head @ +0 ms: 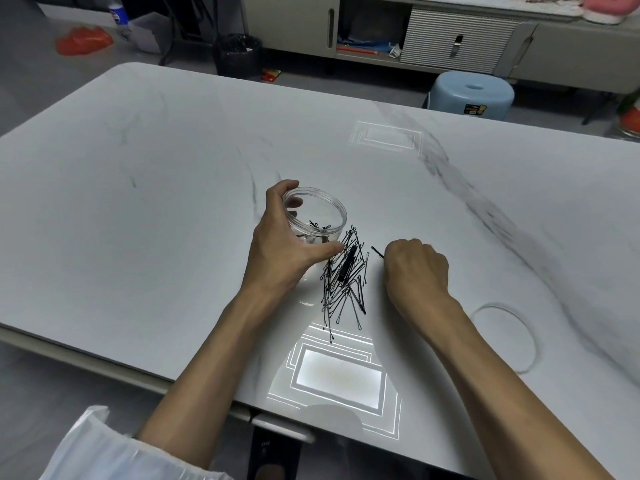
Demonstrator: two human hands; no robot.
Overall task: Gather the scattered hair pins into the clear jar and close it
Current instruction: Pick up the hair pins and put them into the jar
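Note:
The clear jar point(320, 211) stands open on the white marble table point(138, 202), with a few black hair pins inside it. My left hand point(284, 244) grips the jar's side, thumb along its near wall. A heap of black hair pins point(346, 278) lies just right of the jar. My right hand point(415, 271) rests curled on the table right of the heap and pinches one hair pin point(377, 252) that sticks out toward the jar. The clear round lid point(505, 337) lies flat on the table at the right, apart from both hands.
A blue plastic stool point(471, 93) stands beyond the table's far edge. A black waste bin point(239, 53) and a grey cabinet point(450, 39) are on the floor behind. Bright ceiling-light reflections point(339, 372) show on the tabletop near me.

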